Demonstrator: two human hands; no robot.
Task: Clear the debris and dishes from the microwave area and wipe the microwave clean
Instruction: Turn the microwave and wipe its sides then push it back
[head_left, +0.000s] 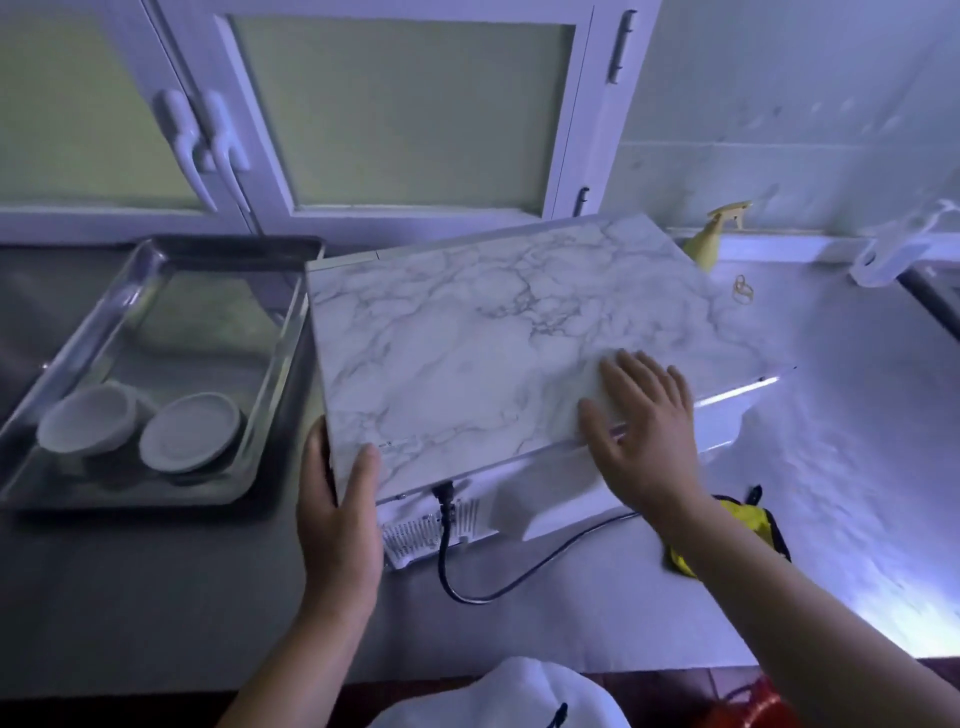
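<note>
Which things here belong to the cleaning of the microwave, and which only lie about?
Job: microwave, gripped by left hand; white cloth under right hand; spray bottle; tray with two round dishes.
Lying about: rubber bands; yellow item by right forearm.

**Marble-look top, bright steel, pale glossy counter**

The microwave (493, 338) has a top patterned in white-and-grey marble, smooth with a soft sheen. Its rear panel is plain white, pierced by a fine vent grille (410, 538). The cord (442, 556) has a smooth black sheath.

The white wipe (595, 387) looks matt and soft; cloth or paper cannot be told.

The tray (208, 322) is bare metal, bright and reflective on its walls. The lids (189, 439) in it are pale and matt.

The counter (831, 467) is smooth and glossy where light strikes it.

The spray bottle (709, 247) is yellow plastic, and the yellow cloth (748, 522) is matt.

The cabinet panes (405, 114) are frosted, in glossy white frames (582, 130).
</note>
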